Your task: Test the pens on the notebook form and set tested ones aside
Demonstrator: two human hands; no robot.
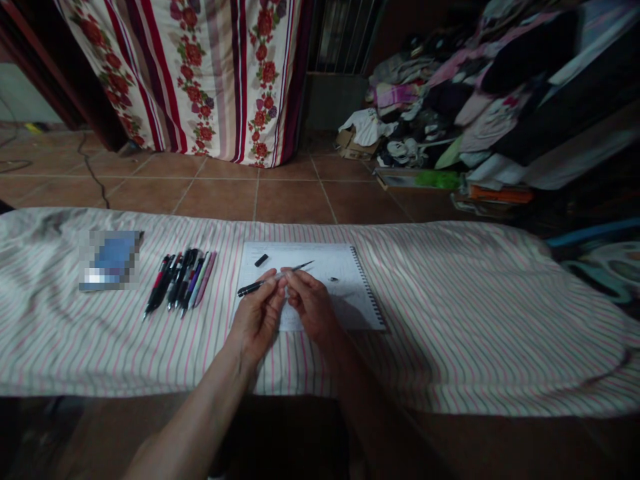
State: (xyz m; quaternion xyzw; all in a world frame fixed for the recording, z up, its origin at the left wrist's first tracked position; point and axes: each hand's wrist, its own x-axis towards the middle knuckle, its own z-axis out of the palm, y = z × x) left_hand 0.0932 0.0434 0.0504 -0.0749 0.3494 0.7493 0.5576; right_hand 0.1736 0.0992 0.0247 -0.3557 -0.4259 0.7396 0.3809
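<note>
Over an open spiral notebook (327, 257), both my hands hold a slim black pen (250, 289) slantwise. My left hand (256, 315) is closed round its barrel, with the black end sticking out to the left. The fingertips of my right hand (313, 303) pinch it near the middle, touching or almost touching the left fingers. A thin dark point reaches out beyond them to the upper right. Whether this is one piece or a refill partly drawn out, I cannot tell. A black pen cap (261, 260) and a small pointed piece (333, 279) lie on the page.
Left of the notebook, several pens (183, 280) lie side by side on the striped cloth (450, 313). Farther left is a blurred-out blue item (113, 260). Beyond the table are a floral curtain (200, 80), a tiled floor and heaped clothes (450, 100).
</note>
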